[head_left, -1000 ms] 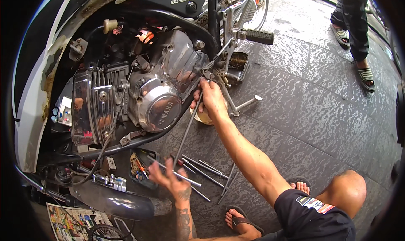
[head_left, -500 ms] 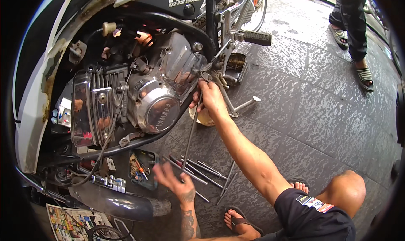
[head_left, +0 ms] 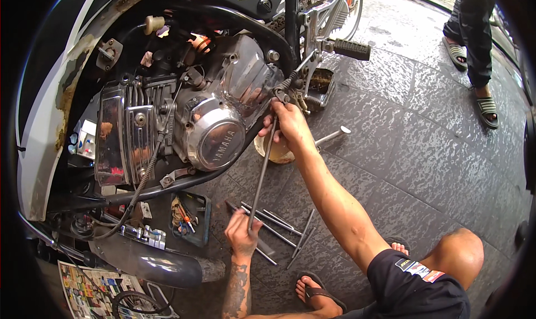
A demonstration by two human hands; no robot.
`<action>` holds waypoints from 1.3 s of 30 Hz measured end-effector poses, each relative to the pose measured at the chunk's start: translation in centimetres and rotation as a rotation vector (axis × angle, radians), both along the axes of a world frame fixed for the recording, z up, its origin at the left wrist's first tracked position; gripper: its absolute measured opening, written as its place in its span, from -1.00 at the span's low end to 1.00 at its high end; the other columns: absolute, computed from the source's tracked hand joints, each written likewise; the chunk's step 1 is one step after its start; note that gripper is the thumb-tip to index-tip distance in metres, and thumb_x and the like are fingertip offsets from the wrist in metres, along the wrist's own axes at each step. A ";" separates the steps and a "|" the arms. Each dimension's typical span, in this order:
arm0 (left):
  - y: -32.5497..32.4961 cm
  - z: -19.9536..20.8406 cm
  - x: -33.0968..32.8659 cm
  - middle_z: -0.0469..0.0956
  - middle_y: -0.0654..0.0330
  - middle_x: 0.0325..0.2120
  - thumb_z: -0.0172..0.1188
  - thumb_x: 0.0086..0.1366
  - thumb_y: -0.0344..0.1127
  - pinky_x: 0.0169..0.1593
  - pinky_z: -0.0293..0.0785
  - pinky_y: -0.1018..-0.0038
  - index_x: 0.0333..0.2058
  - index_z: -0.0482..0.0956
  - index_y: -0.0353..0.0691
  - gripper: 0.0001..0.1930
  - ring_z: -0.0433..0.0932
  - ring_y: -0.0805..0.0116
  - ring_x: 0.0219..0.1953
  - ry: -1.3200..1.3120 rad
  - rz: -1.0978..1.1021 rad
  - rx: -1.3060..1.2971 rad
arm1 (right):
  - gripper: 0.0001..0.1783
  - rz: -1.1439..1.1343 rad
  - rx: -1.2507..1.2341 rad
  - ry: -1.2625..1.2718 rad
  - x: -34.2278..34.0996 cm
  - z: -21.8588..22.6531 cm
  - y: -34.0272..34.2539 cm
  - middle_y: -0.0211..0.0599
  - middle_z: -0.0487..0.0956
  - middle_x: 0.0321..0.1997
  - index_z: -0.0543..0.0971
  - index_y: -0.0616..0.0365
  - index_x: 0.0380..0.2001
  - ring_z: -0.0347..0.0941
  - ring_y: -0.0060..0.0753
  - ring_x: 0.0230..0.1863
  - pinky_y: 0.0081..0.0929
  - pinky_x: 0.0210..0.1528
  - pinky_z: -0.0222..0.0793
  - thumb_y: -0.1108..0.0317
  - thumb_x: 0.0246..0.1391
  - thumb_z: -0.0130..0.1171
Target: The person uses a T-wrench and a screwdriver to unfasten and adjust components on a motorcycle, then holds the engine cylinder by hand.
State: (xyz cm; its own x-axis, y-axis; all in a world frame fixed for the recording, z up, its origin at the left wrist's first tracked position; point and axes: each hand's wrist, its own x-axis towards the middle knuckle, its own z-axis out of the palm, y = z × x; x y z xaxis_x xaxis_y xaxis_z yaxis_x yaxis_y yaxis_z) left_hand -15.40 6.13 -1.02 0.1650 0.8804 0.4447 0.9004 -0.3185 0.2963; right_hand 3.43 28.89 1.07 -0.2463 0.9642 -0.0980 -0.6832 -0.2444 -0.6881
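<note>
A long grey metal rod (head_left: 264, 171) slants between my hands beside the motorcycle's silver engine cover (head_left: 222, 143). My left hand (head_left: 241, 238) is closed around its near end, low over the floor. At the far end my right hand (head_left: 288, 123) grips it, with the fingers curled against a pivot (head_left: 281, 94) under the footrest bracket. That hand hides how the tip meets the pivot. Several thin metal T-handle wrenches (head_left: 273, 227) lie on the floor by my left hand. Below my right hand stands a round pale container (head_left: 282, 154), partly covered by the hand.
An open tool tray (head_left: 206, 221) holds small tools beside the front fender (head_left: 156, 269). A rubber footrest (head_left: 352, 49) and a metal stand leg (head_left: 334, 135) stick out to the right. Another person's legs (head_left: 474, 40) are at the upper right. Newspaper (head_left: 84, 296) lies lower left.
My left hand, open and apart from the rod before, has closed around its near end. The rod's near end has shifted slightly right. My right hand keeps its hold.
</note>
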 end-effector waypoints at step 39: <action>3.6 3.9 -1.3 0.06 0.44 -0.88 -0.24 0.24 0.40 -0.61 0.21 0.56 -0.25 0.46 -0.19 -0.31 0.07 0.57 -0.84 -1.699 0.290 -0.811 | -0.65 -0.058 0.048 -0.006 -0.5 0.1 0.3 -0.31 0.42 -0.62 0.36 0.31 -0.33 0.55 -0.27 -0.62 -0.62 -0.79 0.30 0.18 0.29 -0.18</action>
State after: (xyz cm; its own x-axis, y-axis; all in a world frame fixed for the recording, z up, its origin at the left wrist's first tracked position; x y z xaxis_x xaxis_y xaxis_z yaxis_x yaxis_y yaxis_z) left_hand -16.66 9.72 2.88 -0.1098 0.8468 -0.5205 -0.4686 0.4177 0.7784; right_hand 2.90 29.17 1.12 -0.1891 0.9806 -0.0523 -0.6908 -0.1707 -0.7026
